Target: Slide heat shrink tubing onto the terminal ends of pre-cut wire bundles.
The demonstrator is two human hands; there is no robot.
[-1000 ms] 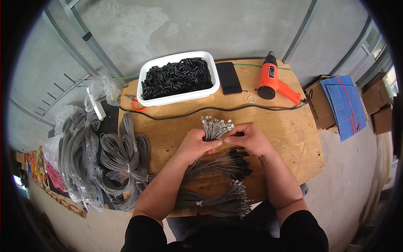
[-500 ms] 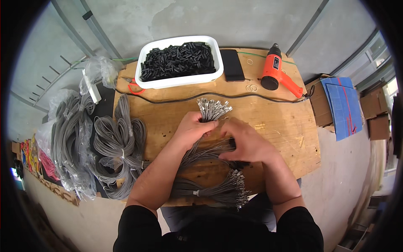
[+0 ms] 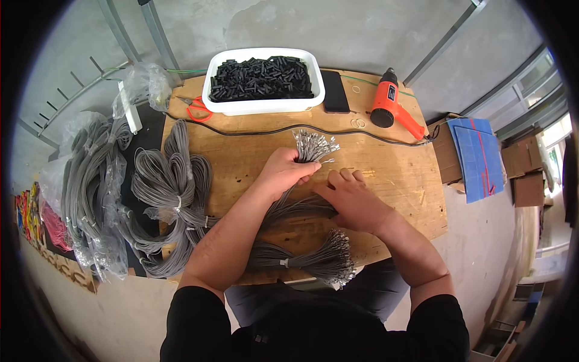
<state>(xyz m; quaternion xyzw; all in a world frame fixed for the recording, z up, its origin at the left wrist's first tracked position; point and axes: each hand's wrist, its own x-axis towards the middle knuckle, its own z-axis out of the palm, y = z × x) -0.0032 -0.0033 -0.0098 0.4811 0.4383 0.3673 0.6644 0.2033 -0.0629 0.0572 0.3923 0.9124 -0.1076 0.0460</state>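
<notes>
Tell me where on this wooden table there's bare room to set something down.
Bare wood on the table lies between the black cord and the left hand, and at the right past the right hand, below the orange heat gun. The left edge is crowded with grey wire coils; the front holds a tied wire bundle.

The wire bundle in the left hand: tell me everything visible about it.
The wire bundle is a sheaf of thin grey wires with small metal terminals fanned out at its far end. The left hand grips it just below the terminals; the right hand rests flat over the wires nearer the person. It lies slanted across the wooden table, tips pointing toward the white tray, apart from it.
</notes>
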